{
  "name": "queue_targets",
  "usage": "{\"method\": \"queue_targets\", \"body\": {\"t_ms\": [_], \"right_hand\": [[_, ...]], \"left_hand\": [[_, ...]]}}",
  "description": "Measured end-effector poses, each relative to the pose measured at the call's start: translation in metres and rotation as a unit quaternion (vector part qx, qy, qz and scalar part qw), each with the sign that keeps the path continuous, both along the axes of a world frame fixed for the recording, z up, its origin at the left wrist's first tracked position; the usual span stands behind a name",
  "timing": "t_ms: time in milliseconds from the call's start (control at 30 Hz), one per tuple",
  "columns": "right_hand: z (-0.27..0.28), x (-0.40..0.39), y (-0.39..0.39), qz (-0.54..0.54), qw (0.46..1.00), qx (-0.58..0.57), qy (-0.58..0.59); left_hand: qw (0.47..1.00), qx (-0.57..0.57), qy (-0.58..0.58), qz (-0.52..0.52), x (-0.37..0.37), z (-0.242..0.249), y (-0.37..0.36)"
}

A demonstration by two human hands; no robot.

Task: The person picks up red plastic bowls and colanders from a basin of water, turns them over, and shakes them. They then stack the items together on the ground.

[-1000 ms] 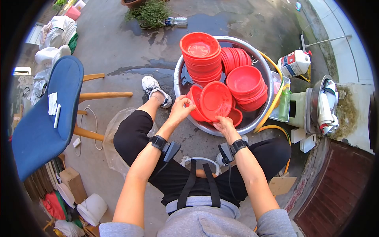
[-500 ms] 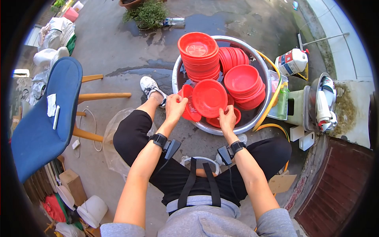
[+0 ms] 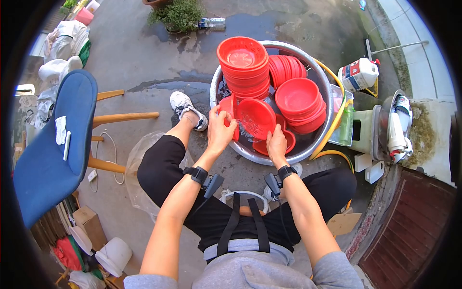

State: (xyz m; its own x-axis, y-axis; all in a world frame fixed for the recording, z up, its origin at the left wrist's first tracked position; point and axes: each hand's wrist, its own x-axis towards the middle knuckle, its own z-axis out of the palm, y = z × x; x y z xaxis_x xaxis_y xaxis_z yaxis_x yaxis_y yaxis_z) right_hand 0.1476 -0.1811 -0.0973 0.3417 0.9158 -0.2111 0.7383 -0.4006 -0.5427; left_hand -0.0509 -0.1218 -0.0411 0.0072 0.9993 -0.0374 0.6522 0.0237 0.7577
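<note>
In the head view, a round red plastic basket (image 3: 256,119) with a perforated wall is tilted over the near side of a metal basin (image 3: 250,155). My right hand (image 3: 276,145) grips its right rim between thumb and fingers. Just left of that basket is my left hand (image 3: 221,130), its fingers curled together; what they hold, if anything, is hidden. Another red basket (image 3: 228,105) leans behind the left fingers. More red baskets (image 3: 287,140) lie under my right hand. Tall stacks of red baskets (image 3: 242,59) stand in the basin, which has water in it.
A yellow hose (image 3: 332,130) runs along the basin's right side. Beyond it are a clear tray (image 3: 342,126) and a white jug (image 3: 358,74). A blue chair (image 3: 57,139) stands at left. A potted plant (image 3: 175,15) and a plastic bottle (image 3: 211,23) are ahead.
The held basket has tipped and dropped slightly lower into the basin. My left hand has shifted a little right, towards it. My right hand still grips the rim.
</note>
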Motion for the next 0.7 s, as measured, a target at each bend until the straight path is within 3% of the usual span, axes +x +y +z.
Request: {"method": "queue_targets", "body": {"t_ms": [133,233,333,700], "right_hand": [[-0.032,0.008,-0.004,-0.058,0.995,-0.083,0.009],[-0.059,0.017,-0.006,-0.150,0.961,-0.214,0.090],[-0.061,0.019,-0.007,-0.203,0.935,-0.244,0.158],[-0.093,0.041,0.005,-0.158,0.919,-0.299,0.204]], "left_hand": [[1.000,-0.025,-0.017,-0.005,0.005,0.002,0.001],[0.999,-0.040,-0.023,-0.001,0.006,0.002,0.002],[0.999,-0.042,-0.020,-0.003,0.007,0.001,0.004],[0.998,-0.055,-0.017,-0.006,0.009,-0.007,0.007]]}}
